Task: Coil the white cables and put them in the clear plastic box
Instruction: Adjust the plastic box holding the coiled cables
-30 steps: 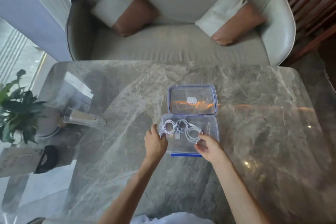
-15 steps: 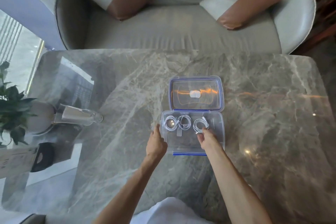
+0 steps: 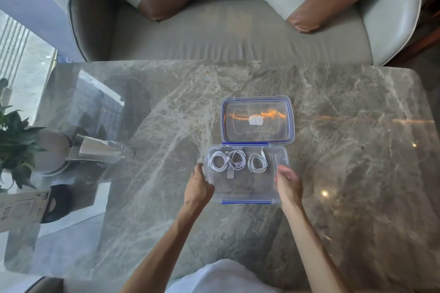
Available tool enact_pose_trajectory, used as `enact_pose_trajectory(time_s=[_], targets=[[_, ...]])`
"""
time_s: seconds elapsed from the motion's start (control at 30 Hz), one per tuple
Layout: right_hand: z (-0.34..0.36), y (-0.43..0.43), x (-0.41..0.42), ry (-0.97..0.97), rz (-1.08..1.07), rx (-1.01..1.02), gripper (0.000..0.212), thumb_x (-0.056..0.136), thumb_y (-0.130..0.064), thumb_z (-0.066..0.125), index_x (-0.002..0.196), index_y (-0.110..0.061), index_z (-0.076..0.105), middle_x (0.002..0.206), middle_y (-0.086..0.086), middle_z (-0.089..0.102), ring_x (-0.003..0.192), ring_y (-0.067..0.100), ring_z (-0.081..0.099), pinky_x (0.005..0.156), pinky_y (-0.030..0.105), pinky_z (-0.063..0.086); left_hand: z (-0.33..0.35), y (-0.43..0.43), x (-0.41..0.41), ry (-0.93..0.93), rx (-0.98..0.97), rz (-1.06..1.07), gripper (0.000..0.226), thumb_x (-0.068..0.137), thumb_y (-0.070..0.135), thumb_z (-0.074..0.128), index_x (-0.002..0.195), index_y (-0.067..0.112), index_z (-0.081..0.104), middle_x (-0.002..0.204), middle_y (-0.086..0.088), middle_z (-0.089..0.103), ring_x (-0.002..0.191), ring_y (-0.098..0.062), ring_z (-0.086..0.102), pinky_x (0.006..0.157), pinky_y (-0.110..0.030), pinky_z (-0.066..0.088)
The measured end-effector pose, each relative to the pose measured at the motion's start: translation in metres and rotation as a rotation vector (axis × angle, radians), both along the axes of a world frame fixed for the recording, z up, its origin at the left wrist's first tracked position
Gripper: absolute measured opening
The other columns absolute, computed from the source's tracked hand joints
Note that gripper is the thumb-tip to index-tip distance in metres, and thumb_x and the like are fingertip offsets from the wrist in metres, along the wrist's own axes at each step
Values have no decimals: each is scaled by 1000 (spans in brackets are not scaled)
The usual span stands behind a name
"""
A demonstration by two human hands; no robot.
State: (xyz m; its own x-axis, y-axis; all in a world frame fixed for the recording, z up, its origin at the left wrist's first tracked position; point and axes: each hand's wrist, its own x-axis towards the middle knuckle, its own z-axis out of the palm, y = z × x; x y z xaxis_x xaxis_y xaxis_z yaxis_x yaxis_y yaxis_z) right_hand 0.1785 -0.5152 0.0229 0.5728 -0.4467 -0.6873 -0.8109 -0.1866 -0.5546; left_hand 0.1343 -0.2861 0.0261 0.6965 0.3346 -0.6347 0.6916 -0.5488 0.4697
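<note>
**A:** Marble bench (image 3: pixel 166 112) in a sitting room, with a pale sofa (image 3: pixel 238 31) beyond its far edge and a potted plant (image 3: pixel 16 140) far out to the left. What's on it?

**B:** Only the clear plastic box (image 3: pixel 247 188), open, in the middle of the bench. Its lid (image 3: pixel 257 121) lies flat on the far side, joined along the blue hinge strip.

**A:** And the white cables (image 3: pixel 238 162)?

**B:** Three coils, in a row along the box's far wall, inside the tray. None lies outside it that I can see, so the coiling and putting-in look finished.

**A:** How are the hands?

**B:** Left hand (image 3: pixel 198 188) rests against the box's left wall, fingers curled at the rim; it seems to steady the box, though I cannot tell whether it truly clasps it. Right hand (image 3: pixel 289 183) is at the right wall, fingers loose and apart, holding nothing; it is a little blurred.

**A:** So where does the work lie from each grip?

**B:** The coils sit just ahead of both hands and between them, nearer the left. The lid lies farther ahead again, its long axis running left to right, like the box's. If closing follows, either hand would reach forward past the coils to the lid's far edge and fold it back toward the body
</note>
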Motion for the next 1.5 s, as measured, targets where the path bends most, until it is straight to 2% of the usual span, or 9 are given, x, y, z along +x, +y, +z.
enact_pose_trajectory(time_s=[0.07,0.17,0.4,0.5,0.63,0.83,1.03,1.2,1.5], targets=[[8,-11,-10,-103,287,-340,41,97,-10,54,137,-7,58,139,20,59,125,34,56,109,41,37,-2,6,-3,7,28,-1,61,82,-4,45,141,7,39,126,-22,60,113,-41,56,87,-42,45],[12,-18,-22,41,418,-38,48,106,-26,43,152,-11,41,157,11,42,146,26,39,120,39,27,0,14,-9,42,33,-1,57,79,-4,47,136,4,41,125,-25,59,112,-42,56,85,-40,43],[7,-38,50,-36,389,-348,38,102,-38,43,102,-10,69,116,20,72,107,39,66,83,40,47,13,25,69,-80,325,-103,48,85,19,49,131,4,45,127,-22,56,114,-42,54,93,-49,44],[-5,-40,118,-67,351,-286,34,101,-28,44,85,-2,60,108,29,69,93,39,63,75,39,43,4,23,135,-97,105,-38,50,88,12,48,135,-3,46,131,-25,58,118,-40,56,101,-46,45],[-27,-31,166,161,264,-49,57,103,-43,42,143,-4,49,145,18,52,126,36,56,99,42,52,-10,8,171,20,-266,167,52,76,29,54,112,-9,57,97,-22,59,93,-28,57,82,-37,47],[-18,-15,180,131,193,157,65,103,-58,28,150,-14,42,151,12,46,116,29,57,92,39,53,-6,10,185,-22,-447,251,52,92,50,52,119,7,62,106,-14,63,100,-31,59,88,-44,46],[32,0,198,-264,-206,700,23,104,-28,52,101,-10,65,105,13,71,99,21,69,94,32,54,39,91,187,-281,-837,617,53,95,63,43,111,17,64,114,-2,65,94,-21,66,82,-35,54],[37,15,153,-282,28,612,33,94,16,48,121,0,59,109,16,68,93,22,68,96,34,52,44,87,136,-373,-724,601,53,86,-13,60,135,0,44,108,-24,61,75,-20,68,74,-26,56],[8,-3,-11,-279,304,-47,44,99,1,49,140,-13,58,140,5,62,130,18,57,105,23,38,17,15,-16,-206,-53,229,62,90,-5,52,147,18,46,102,-5,77,86,-15,72,61,-15,38]])
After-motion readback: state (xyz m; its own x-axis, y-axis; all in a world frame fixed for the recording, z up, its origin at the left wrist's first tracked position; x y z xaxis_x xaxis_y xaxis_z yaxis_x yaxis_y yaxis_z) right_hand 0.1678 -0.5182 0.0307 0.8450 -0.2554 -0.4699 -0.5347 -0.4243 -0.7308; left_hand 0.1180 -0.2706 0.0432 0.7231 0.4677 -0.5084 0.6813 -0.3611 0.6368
